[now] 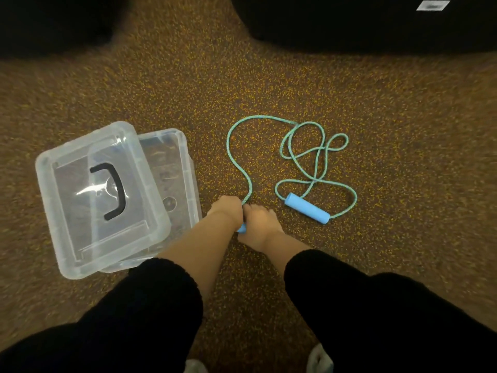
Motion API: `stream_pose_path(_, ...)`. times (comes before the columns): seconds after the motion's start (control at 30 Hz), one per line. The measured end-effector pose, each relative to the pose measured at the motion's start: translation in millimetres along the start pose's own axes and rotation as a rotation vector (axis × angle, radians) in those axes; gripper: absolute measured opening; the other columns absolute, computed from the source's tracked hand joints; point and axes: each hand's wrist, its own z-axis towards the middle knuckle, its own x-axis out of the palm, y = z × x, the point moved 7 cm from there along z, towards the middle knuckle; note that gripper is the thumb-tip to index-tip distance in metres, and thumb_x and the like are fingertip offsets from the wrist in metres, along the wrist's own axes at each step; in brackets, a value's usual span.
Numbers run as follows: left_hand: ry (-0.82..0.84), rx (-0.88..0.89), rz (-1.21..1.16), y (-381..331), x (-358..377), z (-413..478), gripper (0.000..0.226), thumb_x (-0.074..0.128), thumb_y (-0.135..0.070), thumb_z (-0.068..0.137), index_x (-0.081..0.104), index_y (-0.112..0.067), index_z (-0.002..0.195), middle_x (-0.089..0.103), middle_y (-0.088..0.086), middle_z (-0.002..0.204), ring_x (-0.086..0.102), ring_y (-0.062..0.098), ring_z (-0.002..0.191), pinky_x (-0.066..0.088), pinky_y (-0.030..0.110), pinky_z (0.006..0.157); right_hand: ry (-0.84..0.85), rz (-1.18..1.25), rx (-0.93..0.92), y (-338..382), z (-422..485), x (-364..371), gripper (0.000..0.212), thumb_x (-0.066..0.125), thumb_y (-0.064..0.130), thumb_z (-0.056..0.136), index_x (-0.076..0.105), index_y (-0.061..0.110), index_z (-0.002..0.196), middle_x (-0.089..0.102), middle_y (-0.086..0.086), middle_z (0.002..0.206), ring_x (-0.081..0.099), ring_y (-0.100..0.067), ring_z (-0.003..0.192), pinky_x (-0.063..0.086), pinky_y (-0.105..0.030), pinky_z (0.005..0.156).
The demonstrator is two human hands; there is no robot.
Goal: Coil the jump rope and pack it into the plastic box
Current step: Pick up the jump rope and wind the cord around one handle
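Grip first: left hand is curled round one blue handle of the jump rope, w/ just the handle's end poking out below the fist. Right hand is pressed up against the left, back to the camera, fingers tucked under, so tbh can't tell if it's actually grasping anything. From the hands the rope runs up in a wide bend, then drops into a loose tangle of loops on the carpet to the right. The second handle lies flat at the bottom of that tangle, nothing touching it. Clear plastic box sits on the floor to the left, near the left forearm. Its lid w/ a black carry grip lies skewed on top, only partly covering it. No rope in the box.
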Motion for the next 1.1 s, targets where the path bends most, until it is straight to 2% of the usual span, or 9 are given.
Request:
stream_pose_path(0.1, -0.009, -0.039, -0.140, -4.7, -12.7, -9.3, 0.034, 0.041, -0.018, 0.095, 0.052, 0.005, 0.118, 0.052, 0.022, 0.128, 0.051, 0.035, 0.118, 0.043, 0.037, 0.094, 0.062, 0.022, 0.029, 3.4, -9.6, -1.8, 0.048, 0.056, 0.016, 0.086, 0.036, 0.011, 0.129, 0.057, -0.013, 0.117, 0.057, -0.034, 0.105, 0.045, -0.040, 0.084)
stream_pose_path(0.4, 0.009, -0.045, -0.478, -22.0, -86.8, -58.5, 0.031, 0.038, -0.004, 0.095, 0.054, 0.005, 0.120, 0.058, 0.022, 0.125, 0.057, 0.035, 0.117, 0.051, 0.040, 0.092, 0.159, 0.201, 0.061, 28.6, -48.0, -44.7, 0.056, 0.061, 0.011, 0.084, 0.042, 0.012, 0.137, 0.054, -0.015, 0.129, 0.051, -0.032, 0.121, 0.041, -0.034, 0.096)
stream_pose_path(0.5, 0.051, -0.025, -0.552, -22.6, -98.7, -87.4, 0.020, 0.031, -0.001, 0.096, 0.051, -0.001, 0.094, 0.054, 0.017, 0.089, 0.068, 0.022, 0.058, 0.047, 0.032, 0.054, 0.200, 0.202, 0.028, 42.4, -67.2, -60.1, 0.027, 0.075, 0.029, 0.076, 0.063, 0.015, 0.094, 0.060, -0.010, 0.114, 0.055, -0.027, 0.110, 0.044, -0.028, 0.080)
stream_pose_path(0.6, 0.103, -0.035, -0.602, -19.1, -96.2, -112.4, 0.025, 0.025, -0.007, 0.097, 0.047, -0.002, 0.088, 0.045, 0.008, 0.066, 0.047, 0.019, 0.047, 0.046, 0.037, 0.066, 0.221, 0.242, -0.004, 55.7, -92.7, -74.9, 0.044, 0.075, 0.040, 0.074, 0.035, 0.026, 0.062, 0.047, 0.003, 0.079, 0.045, -0.020, 0.087, 0.031, -0.021, 0.053)
stream_pose_path(0.73, 0.135, 0.000, -0.603, -18.7, -101.2, -153.3, 0.030, 0.027, -0.008, 0.096, 0.045, -0.009, 0.073, 0.048, 0.003, 0.065, 0.047, 0.015, 0.055, 0.039, 0.031, 0.061, 0.301, 0.400, -0.046, 72.6, -128.4, -87.4, 0.038, 0.077, 0.029, 0.075, 0.040, 0.032, 0.070, 0.052, 0.003, 0.086, 0.049, -0.015, 0.082, 0.046, -0.031, 0.082)
stream_pose_path(0.8, 0.139, 0.025, -0.694, -17.7, -106.5, -175.2, 0.029, 0.028, -0.006, 0.095, 0.046, -0.011, 0.072, 0.049, 0.001, 0.066, 0.048, 0.013, 0.056, 0.036, 0.026, 0.059, 0.379, 0.490, -0.105, 85.3, -153.6, -98.2, 0.023, 0.071, 0.010, 0.081, 0.055, 0.022, 0.094, 0.065, -0.005, 0.094, 0.053, -0.010, 0.075, 0.047, -0.032, 0.088)
stream_pose_path(0.87, 0.140, 0.058, -0.837, -17.6, -113.3, -199.5, 0.028, 0.030, -0.006, 0.095, 0.045, -0.012, 0.072, 0.049, 0.000, 0.068, 0.048, 0.011, 0.058, 0.038, 0.021, 0.053, 0.445, 0.498, -0.164, 96.9, -181.1, -112.6, 0.034, 0.061, -0.006, 0.084, 0.059, 0.002, 0.117, 0.074, 0.000, 0.097, 0.059, -0.002, 0.074, 0.048, -0.018, 0.080)
stream_pose_path(0.93, 0.130, 0.085, -0.980, -17.4, -121.2, -223.5, 0.025, 0.035, -0.009, 0.095, 0.046, -0.014, 0.072, 0.050, -0.001, 0.070, 0.049, 0.010, 0.061, 0.040, 0.022, 0.051, 0.475, 0.468, -0.228, 107.6, -205.2, -127.8, 0.044, 0.054, -0.014, 0.083, 0.055, -0.004, 0.125, 0.072, 0.016, 0.069, 0.061, 0.006, 0.066, 0.046, -0.008, 0.069)
stream_pose_path(1.1, 0.068, 0.170, -1.135, -14.6, -131.8, -270.5, 0.010, 0.045, -0.008, 0.083, 0.050, -0.010, 0.074, 0.049, 0.008, 0.073, 0.046, 0.018, 0.063, 0.039, 0.031, 0.064, 0.440, 0.529, -0.327, 134.7, -258.9, -167.1, 0.053, 0.046, -0.023, 0.074, 0.054, -0.009, 0.124, 0.070, 0.010, 0.073, 0.064, -0.004, 0.077, 0.049, -0.010, 0.068)
